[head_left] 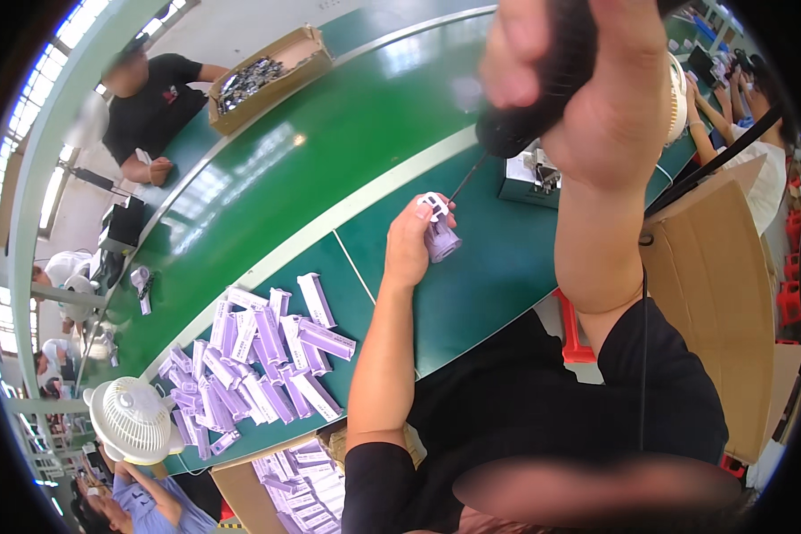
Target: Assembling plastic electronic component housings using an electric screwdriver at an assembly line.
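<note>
Over the green worktable [481,289], right hand [601,133]: raised close to the camera, large and slightly blurred; fingers curled round a black driver [556,80]; the upper edge cuts off part of both, so the full wrap of the grip cannot be told
Driver shaft [468,180]: thin, slanting down and left to the white end of the purple piece; whether its tip sits in a hole is too small to tell
Left hand [407,247]: closed on the purple piece [442,240], thumb across its white end; the far fingers are mostly hidden behind it
Purple heap [262,347]: long pale-purple and white pieces lying crosswise on the worktable, left of the left forearm; many overlap, the lower ones covered
Cardboard box [231,489]: below the heap, holding more such pieces; cut off by the lower edge and partly hidden by the left sleeve
White fan [135,420]: just beside the heap, at its left
Metal-topped box [527,185]: beyond the left hand; the right hand and forearm stand partly in front of it
Across the green belt [329,182]: a person in black [156,98] beside an open carton [307,60] of small parts, too small to name
</note>
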Action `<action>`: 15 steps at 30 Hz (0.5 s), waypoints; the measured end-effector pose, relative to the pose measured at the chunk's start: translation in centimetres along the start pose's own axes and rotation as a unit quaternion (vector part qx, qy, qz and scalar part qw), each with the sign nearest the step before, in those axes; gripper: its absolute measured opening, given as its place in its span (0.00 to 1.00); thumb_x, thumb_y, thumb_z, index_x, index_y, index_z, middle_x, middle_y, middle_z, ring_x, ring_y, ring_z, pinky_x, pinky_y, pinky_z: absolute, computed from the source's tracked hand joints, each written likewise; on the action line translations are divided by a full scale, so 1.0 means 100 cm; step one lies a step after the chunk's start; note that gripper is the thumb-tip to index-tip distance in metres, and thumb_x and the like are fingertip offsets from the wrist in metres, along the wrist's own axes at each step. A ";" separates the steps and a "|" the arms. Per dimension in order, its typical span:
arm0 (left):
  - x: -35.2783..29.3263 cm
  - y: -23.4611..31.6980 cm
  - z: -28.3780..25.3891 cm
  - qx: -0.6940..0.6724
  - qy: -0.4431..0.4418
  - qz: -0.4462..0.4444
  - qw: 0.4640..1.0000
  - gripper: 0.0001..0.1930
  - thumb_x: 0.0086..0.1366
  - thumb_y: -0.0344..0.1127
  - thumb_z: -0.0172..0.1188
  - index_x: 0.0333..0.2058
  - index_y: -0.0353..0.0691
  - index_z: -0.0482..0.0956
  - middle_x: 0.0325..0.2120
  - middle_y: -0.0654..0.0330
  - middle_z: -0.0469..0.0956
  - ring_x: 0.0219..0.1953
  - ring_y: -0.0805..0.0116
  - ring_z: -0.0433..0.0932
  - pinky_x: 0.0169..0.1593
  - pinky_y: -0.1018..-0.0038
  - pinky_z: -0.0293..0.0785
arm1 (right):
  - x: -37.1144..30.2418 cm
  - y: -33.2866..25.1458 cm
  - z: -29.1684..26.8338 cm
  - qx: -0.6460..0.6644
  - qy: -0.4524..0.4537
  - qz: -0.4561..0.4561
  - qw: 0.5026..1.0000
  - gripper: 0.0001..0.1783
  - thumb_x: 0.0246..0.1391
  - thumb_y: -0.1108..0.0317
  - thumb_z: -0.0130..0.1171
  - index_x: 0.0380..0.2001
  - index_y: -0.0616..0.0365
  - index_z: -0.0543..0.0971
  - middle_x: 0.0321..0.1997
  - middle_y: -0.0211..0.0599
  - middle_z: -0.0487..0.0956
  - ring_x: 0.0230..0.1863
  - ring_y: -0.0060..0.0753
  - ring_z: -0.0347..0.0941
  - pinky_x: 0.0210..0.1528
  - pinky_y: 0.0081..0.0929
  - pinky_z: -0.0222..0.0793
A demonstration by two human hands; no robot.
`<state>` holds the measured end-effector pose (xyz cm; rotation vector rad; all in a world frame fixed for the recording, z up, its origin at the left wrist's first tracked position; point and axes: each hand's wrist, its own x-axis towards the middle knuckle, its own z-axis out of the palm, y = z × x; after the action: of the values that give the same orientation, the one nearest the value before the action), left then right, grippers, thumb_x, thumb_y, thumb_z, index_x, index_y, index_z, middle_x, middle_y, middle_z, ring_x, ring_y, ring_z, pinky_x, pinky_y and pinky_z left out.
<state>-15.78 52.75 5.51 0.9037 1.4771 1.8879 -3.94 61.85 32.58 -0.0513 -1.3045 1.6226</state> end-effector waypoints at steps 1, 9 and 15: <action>-0.001 0.003 0.002 -0.003 -0.004 -0.009 1.000 0.25 0.77 0.50 0.43 0.46 0.34 0.81 0.33 0.59 0.83 0.36 0.72 0.80 0.41 0.75 0.74 | 0.001 -0.003 0.001 -0.007 -0.018 0.000 1.000 0.28 0.67 0.46 0.63 0.48 0.65 0.74 0.20 0.35 0.73 0.17 0.28 0.69 0.22 0.26 0.66; -0.001 0.006 0.002 0.030 -0.009 0.005 1.000 0.25 0.76 0.50 0.42 0.45 0.36 0.82 0.31 0.60 0.82 0.33 0.73 0.78 0.37 0.76 0.71 | 0.009 0.005 0.011 0.019 -0.115 0.030 0.993 0.19 0.62 0.55 0.72 0.36 0.59 0.78 0.22 0.28 0.75 0.19 0.18 0.69 0.22 0.18 0.62; 0.001 0.002 0.001 0.001 -0.003 -0.003 1.000 0.23 0.75 0.48 0.44 0.45 0.34 0.82 0.32 0.59 0.82 0.34 0.73 0.79 0.38 0.77 0.73 | 0.017 0.030 0.006 0.008 -0.185 0.050 0.981 0.22 0.61 0.51 0.73 0.37 0.59 0.78 0.23 0.24 0.75 0.19 0.12 0.68 0.21 0.15 0.60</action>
<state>-15.79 52.85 5.71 0.9045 1.4775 1.8785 -7.05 62.88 31.44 0.2081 -1.5902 1.7858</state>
